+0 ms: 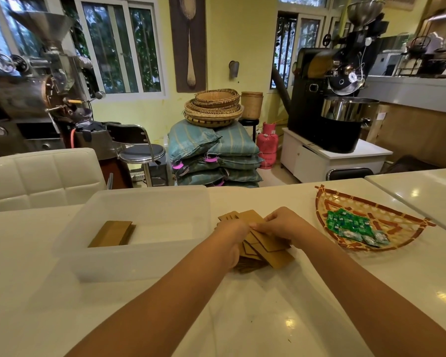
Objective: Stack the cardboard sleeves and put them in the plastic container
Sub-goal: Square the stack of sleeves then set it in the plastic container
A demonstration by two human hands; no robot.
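counter: sleeves under both hands' grip

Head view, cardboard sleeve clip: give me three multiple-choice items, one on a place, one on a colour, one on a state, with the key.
1. Where does the plastic container sit relative to the loose sleeves?
A. to their left
B. to their right
C. on top of them

2. What colour are the packets in the woven tray?
A. red
B. green
C. white

3. What state is the container in?
A. lidded
B. open and empty
C. open, holding a sleeve stack

Key: 1 A, the container lies left of the hands; 2 B, the wrappers are green; 3 C, no lid, one brown stack inside.
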